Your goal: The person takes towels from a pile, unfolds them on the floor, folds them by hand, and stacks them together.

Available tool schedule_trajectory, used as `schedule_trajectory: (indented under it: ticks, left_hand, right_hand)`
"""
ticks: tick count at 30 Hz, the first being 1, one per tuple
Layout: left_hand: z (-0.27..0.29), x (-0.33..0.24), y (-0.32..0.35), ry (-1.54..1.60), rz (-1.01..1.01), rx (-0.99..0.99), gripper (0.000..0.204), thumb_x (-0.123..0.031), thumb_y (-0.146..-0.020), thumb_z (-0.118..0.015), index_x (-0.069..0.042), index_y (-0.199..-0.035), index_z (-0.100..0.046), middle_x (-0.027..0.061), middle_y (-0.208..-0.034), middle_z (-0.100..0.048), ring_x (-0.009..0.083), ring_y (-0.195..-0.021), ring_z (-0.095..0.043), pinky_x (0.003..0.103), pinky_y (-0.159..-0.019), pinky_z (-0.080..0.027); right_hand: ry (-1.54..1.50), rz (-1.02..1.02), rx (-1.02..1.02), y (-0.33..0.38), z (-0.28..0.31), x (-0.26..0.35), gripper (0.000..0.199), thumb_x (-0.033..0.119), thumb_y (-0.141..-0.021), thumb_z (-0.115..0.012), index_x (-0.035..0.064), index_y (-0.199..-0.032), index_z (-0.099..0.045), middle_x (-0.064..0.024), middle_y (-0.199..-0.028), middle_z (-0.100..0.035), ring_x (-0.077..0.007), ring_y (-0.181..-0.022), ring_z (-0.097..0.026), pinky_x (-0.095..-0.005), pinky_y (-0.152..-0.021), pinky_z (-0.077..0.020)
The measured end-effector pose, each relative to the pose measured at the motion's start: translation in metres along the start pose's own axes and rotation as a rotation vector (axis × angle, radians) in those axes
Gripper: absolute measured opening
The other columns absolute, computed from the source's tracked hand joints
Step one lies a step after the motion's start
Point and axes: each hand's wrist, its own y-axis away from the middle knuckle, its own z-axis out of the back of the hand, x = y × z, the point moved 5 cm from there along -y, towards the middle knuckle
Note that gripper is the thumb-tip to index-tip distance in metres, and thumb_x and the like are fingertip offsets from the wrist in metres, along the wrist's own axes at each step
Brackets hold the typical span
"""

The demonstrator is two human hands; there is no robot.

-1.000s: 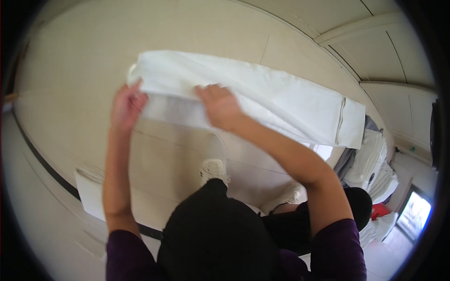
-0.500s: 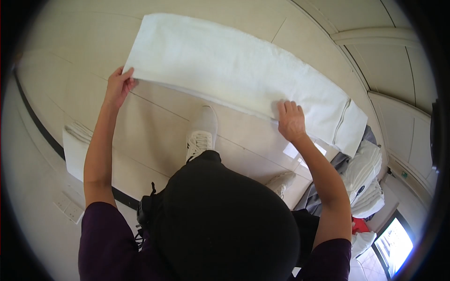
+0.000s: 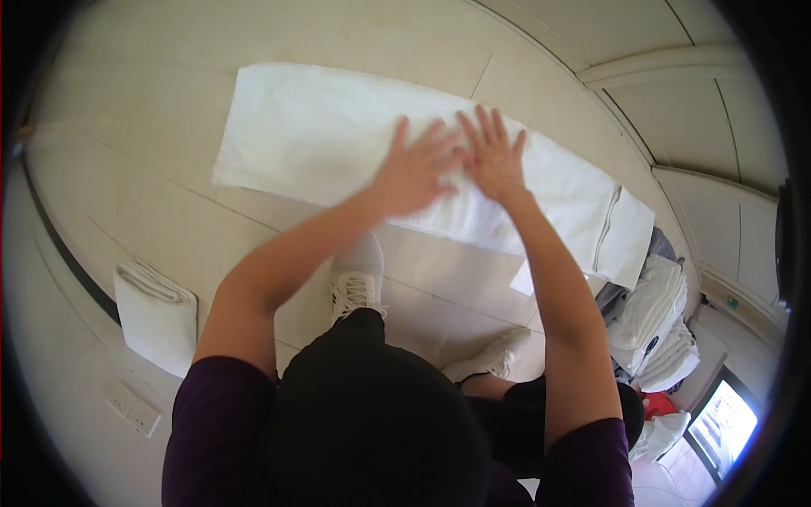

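A long white cloth [image 3: 296, 127], folded into a strip like a towel, lies spread across the tiled floor in front of me. A seam or hem band crosses its right end. My left hand [image 3: 418, 169], a little blurred, is over the middle of the cloth with its fingers spread. Right beside it, my right hand [image 3: 496, 160] rests on or just above the cloth, fingers stretched out and apart. The two hands' fingertips nearly meet. Neither hand holds anything.
A folded white towel [image 3: 156, 313] sits at the left by the wall. At the right is a pile of white and grey cloths [image 3: 655, 317], with a lit screen [image 3: 725, 427] beyond. Pale cabinet panels [image 3: 705, 127] line the far right. My shoes [image 3: 357, 279] stand just below the cloth.
My left hand has let go of the cloth's left corner and moved right to its middle. My right hand has shifted up and left, fingers now spread. The cloth's left end lies lower.
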Motion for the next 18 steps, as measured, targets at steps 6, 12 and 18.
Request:
schedule_trajectory:
  ticks: [6, 12, 18]
  left_hand:
    - [0.054, 0.194, 0.030, -0.432, 0.271, -0.152, 0.053, -0.049, -0.098, -0.056, -0.026, -0.145, -0.051, -0.0011, -0.152, -0.046, 0.0215, -0.144, -0.037, 0.065, -0.115, -0.020]
    - [0.123, 0.297, 0.173, -0.196, 1.052, -0.123, 0.093, -0.069, -0.080, -0.069, 0.002, -0.138, -0.052, 0.0251, -0.144, -0.051, 0.0363, -0.133, -0.048, 0.053, -0.108, -0.039]
    - [0.116, 0.261, 0.177, 0.830, 1.229, -0.015, 0.060, -0.025, -0.083, -0.081, 0.014, -0.125, -0.059, 0.0186, -0.115, -0.070, 0.0306, -0.099, -0.070, 0.041, -0.089, -0.056]
  right_hand:
    - [-0.122, -0.188, -0.181, 0.039, -0.025, -0.084, 0.063, 0.049, -0.102, -0.046, 0.0242, -0.158, -0.032, -0.0149, -0.166, -0.021, -0.0348, -0.154, -0.015, -0.0670, -0.118, -0.0100]
    - [-0.259, -0.161, -0.421, 0.072, -0.034, -0.005, 0.060, 0.027, -0.097, -0.054, 0.0163, -0.154, -0.040, -0.0154, -0.158, -0.036, -0.0364, -0.152, -0.022, -0.0681, -0.117, -0.0107]
    - [-0.355, 0.302, -0.225, 0.044, -0.016, 0.123, 0.056, 0.035, -0.104, -0.041, 0.0148, -0.156, -0.033, -0.0093, -0.165, -0.026, -0.0307, -0.154, -0.013, -0.0559, -0.125, -0.0062]
